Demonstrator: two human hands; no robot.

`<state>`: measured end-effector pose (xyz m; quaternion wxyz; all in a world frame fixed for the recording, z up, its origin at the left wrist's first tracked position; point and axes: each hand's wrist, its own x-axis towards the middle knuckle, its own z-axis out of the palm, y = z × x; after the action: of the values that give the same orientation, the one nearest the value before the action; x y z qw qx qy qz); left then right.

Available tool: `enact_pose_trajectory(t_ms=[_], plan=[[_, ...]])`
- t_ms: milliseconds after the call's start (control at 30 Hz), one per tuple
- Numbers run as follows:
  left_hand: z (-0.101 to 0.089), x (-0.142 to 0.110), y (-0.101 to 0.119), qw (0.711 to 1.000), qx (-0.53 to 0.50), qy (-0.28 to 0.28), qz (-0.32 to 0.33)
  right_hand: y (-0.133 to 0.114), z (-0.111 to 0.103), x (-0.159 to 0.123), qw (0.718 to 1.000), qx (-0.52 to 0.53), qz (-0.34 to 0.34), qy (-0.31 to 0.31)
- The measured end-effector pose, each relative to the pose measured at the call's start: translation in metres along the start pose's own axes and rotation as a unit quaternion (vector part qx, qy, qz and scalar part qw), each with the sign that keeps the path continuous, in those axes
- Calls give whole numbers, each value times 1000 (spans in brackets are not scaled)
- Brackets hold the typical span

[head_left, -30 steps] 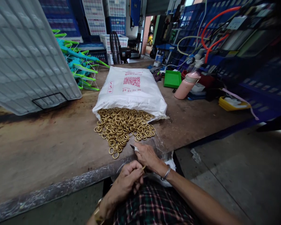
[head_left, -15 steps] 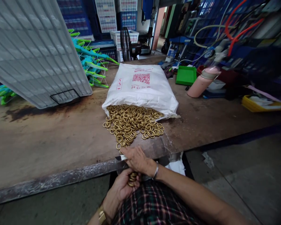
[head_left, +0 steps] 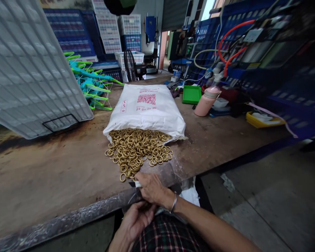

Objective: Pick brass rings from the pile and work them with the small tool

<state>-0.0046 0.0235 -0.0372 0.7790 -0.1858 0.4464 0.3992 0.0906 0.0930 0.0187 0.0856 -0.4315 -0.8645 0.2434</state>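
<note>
Brass-coloured rings (head_left: 136, 148) lie in a loose pile on the table, spilling from the mouth of a white woven sack (head_left: 149, 108) with red print. My right hand (head_left: 153, 189) is at the table's front edge, just below the nearest rings. Its fingers are bent and closed beside a small white strip (head_left: 138, 183); whatever they grip is hidden. Below it, my left hand (head_left: 138, 218) lies palm up with fingers loosely curved and apart, their tips partly under the right hand. No rings show in its palm. White plastic (head_left: 190, 194) hangs under the edge by my right wrist.
A large grey ribbed plastic crate (head_left: 39, 70) leans at left, beside teal and lime-green plastic parts (head_left: 91, 84). Right of the sack are a green tray (head_left: 191, 94), a pink bottle (head_left: 206, 103) and a yellow tray (head_left: 265, 120). A black fan (head_left: 130, 65) stands behind.
The rings that showed in my left hand are no longer visible there; its palm now faces up. My right hand stays at the table edge. The view has tilted up and turned right.
</note>
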Motion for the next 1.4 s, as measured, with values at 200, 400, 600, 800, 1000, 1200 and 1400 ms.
enact_pose_trajectory(t_ms=[200, 400, 600, 800, 1000, 1200, 1400], plan=[[4, 0, 1, 998, 63, 27, 2, 22, -13, -6, 962, 245, 63, 107], [4, -6, -2, 994, 106, 26, 16, 37, -19, -19, 899, 405, 116, 116], [10, -31, -9, 967, 229, -40, 106, 42, -14, -25, 880, 454, 118, 78], [33, -48, -5, 834, 373, 11, 406, 41, -16, -28, 871, 476, 113, 36], [52, -35, 15, 754, 478, -39, 449, 40, -19, -30, 866, 489, 102, 9], [59, -34, 15, 785, 450, -22, 424, 41, -16, -26, 866, 484, 119, 39], [57, -30, 14, 800, 428, -32, 419, 38, -17, -24, 879, 458, 126, 37]])
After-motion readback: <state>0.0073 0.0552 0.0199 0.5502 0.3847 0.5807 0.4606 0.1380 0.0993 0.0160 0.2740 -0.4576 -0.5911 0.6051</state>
